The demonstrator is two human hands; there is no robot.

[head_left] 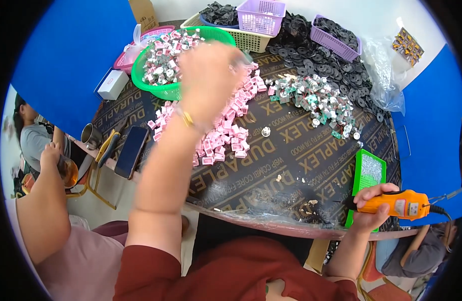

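Observation:
My right hand (375,206) is wrapped round an orange electric screwdriver (409,204), its dark tip end pointing left and a black cord running off its back. Beneath that hand is a long green tray (364,170) full of small silvery screws. Stretched far across the table, my left hand (211,75) is smeared by motion, so its fingers and anything in them cannot be made out. It hovers above a heap of pink plastic pieces (223,135), at the edge of a green basket (150,86) filled with small pink-and-silver assemblies (166,62).
Green-and-silver parts (321,100) lie piled at centre right, before a mound of black discs (336,70). Purple baskets (261,15) stand at the back. A phone (131,151), a metal cup (91,135) and a white box (113,84) are on the left. Other people sit on both sides.

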